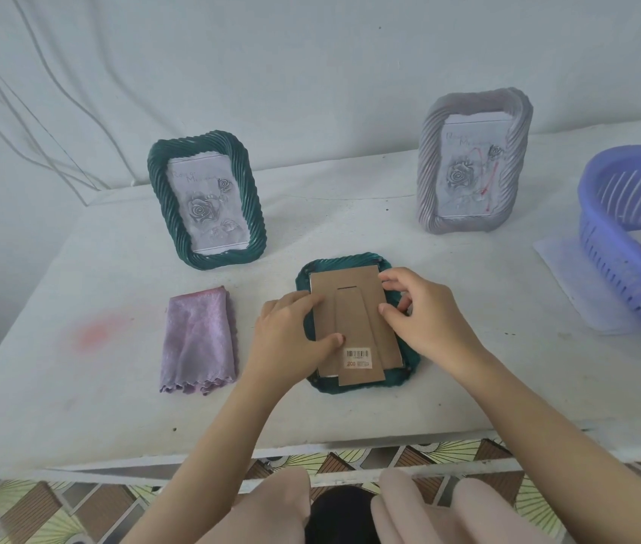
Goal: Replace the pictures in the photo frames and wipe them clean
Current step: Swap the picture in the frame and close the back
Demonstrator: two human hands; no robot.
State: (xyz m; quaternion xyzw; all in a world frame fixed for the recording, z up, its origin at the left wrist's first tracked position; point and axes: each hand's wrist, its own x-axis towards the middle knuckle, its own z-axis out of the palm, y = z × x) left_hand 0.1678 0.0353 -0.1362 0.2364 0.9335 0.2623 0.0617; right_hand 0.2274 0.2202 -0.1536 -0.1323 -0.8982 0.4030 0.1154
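A dark green photo frame (340, 262) lies face down in the middle of the table, its brown cardboard back (354, 308) with a barcode sticker facing up. My left hand (291, 331) grips the back's left edge, thumb on top of the cardboard. My right hand (421, 308) pinches the frame's right edge with curled fingers. A second green frame (205, 202) stands upright at the back left with a rose picture. A grey frame (476, 159) stands at the back right, its rose picture marked with red. A folded purple cloth (197, 339) lies left of my left hand.
A purple plastic basket (601, 229) holding a paper sits at the right edge, on a white sheet (570, 268). White cables hang on the wall at the back left. The table's front edge (311, 445) runs close to my knees. A pink stain (95, 331) marks the tabletop at left.
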